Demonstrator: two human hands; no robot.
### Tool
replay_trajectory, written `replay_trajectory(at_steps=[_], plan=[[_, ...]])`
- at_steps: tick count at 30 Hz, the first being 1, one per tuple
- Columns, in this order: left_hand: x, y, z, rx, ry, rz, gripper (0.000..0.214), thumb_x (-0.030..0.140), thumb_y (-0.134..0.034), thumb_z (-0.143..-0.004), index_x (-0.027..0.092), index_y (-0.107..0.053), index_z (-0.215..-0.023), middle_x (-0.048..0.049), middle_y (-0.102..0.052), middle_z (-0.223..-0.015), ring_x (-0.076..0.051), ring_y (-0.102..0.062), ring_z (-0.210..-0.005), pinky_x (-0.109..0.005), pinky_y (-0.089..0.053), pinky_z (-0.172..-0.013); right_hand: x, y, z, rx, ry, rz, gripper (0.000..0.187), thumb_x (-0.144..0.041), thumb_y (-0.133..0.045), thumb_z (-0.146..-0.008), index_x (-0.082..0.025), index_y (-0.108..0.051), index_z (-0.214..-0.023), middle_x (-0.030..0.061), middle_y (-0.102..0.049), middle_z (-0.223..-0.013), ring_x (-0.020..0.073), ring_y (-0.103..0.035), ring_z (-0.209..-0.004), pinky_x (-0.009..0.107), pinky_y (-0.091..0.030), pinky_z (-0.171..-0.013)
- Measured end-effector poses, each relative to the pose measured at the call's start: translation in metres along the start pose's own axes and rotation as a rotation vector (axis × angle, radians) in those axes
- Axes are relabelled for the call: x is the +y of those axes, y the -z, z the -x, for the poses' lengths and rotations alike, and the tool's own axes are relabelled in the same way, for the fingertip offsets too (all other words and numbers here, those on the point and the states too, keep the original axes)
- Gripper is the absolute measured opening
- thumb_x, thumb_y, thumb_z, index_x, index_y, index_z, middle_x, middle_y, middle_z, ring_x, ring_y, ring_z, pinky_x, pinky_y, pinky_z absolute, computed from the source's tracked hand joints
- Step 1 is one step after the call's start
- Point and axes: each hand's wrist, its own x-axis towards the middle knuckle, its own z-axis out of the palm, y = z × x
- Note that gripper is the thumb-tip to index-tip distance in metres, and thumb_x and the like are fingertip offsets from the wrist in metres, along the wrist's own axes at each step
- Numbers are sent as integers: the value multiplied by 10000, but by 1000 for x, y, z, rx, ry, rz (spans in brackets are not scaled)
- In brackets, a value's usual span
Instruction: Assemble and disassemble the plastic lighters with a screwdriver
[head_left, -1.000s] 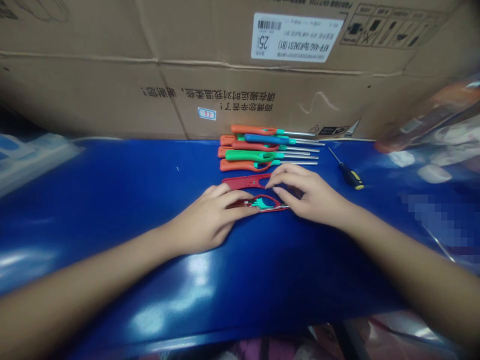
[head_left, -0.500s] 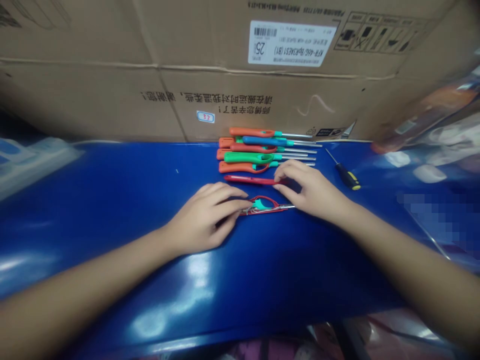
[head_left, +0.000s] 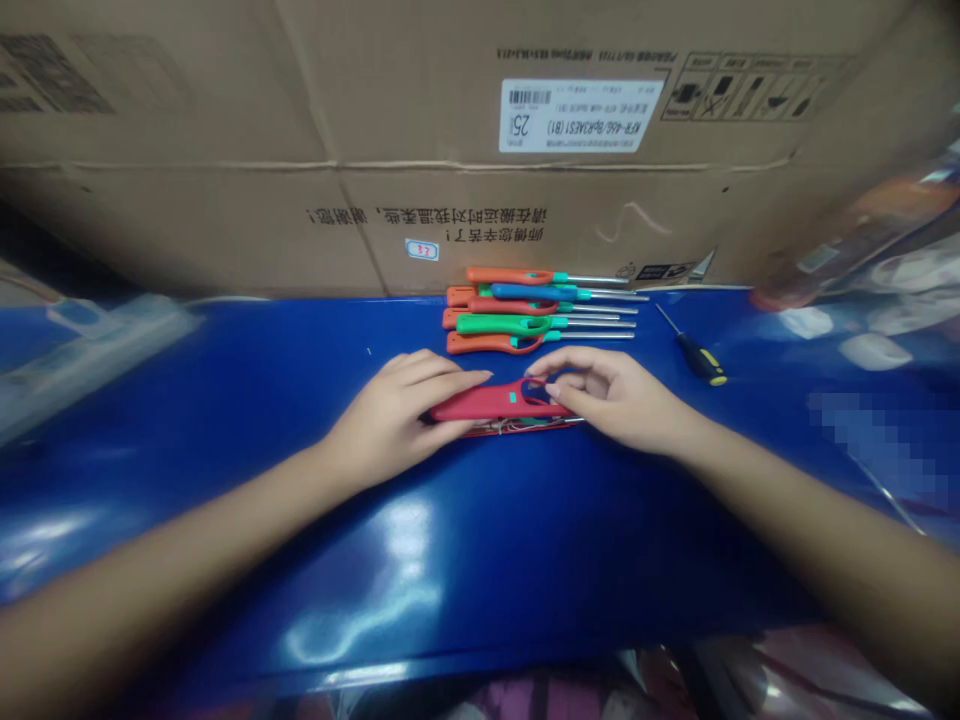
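A red lighter casing half [head_left: 480, 401] is held by both hands just over the opened red lighter [head_left: 517, 428], whose wires and metal tube show along the lower edge. My left hand [head_left: 401, 415] has its fingers and thumb around the left end of the casing half. At the right end, by the trigger loop, my right hand [head_left: 600, 395] pinches it between thumb and fingers. Behind them lies a pile of assembled long lighters, among them a green lighter [head_left: 499, 325], a blue lighter [head_left: 536, 293] and an orange lighter [head_left: 510, 275], metal tubes pointing right.
A black and yellow screwdriver [head_left: 699, 358] lies right of the pile on the blue table [head_left: 525, 560]. A large cardboard box [head_left: 420, 110] stands behind. A white power strip [head_left: 105, 350] sits at the left, and plastic-wrapped items [head_left: 877, 290] at the right.
My right hand has brought the red casing half from behind down over the opened lighter. My left hand has taken hold of its left end. The view has tilted slightly.
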Motion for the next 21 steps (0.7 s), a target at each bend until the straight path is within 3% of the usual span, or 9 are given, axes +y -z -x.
replay_trajectory(at_steps=[3,6,12,16,21], plan=[[8,4,-2,-50,5,38,429,419,-716,-910,174,-684,-1261,-89,-729,-1078,-221,-671,-988,-344,-519,-876,1,1,0,-17,55,-4,266,-273,-648,-853,-169,-663,-1099,103,-733,-1133,208,-708,-1029,335,-565,-853],[13,2,2,-26,87,135,403,403,-702,-923,159,-699,-1243,-94,-726,-1077,-203,-683,-970,-309,-542,-840,1,4,1,-35,105,52,254,-259,-584,-905,-175,-665,-1132,102,-735,-1152,218,-707,-1061,372,-573,-889],[6,-9,13,68,165,172,360,391,-738,-896,165,-724,-1175,-94,-755,-1083,-217,-675,-990,-341,-541,-887,2,1,3,-58,384,416,280,-253,-546,-975,-219,-661,-1228,87,-695,-1264,227,-642,-1198,420,-522,-1031],[1,-12,15,1,134,178,340,374,-738,-900,183,-708,-1180,-72,-761,-1097,-210,-661,-998,-345,-529,-901,6,-2,2,-115,531,561,323,-315,-635,-957,-215,-626,-1264,95,-696,-1248,215,-651,-1161,354,-540,-991],[0,-16,18,-33,129,180,395,356,-726,-909,189,-675,-1264,-78,-750,-1082,-215,-661,-999,-371,-532,-918,9,2,1,-180,544,637,322,-299,-586,-981,-218,-599,-1292,105,-673,-1245,215,-630,-1146,365,-532,-971]])
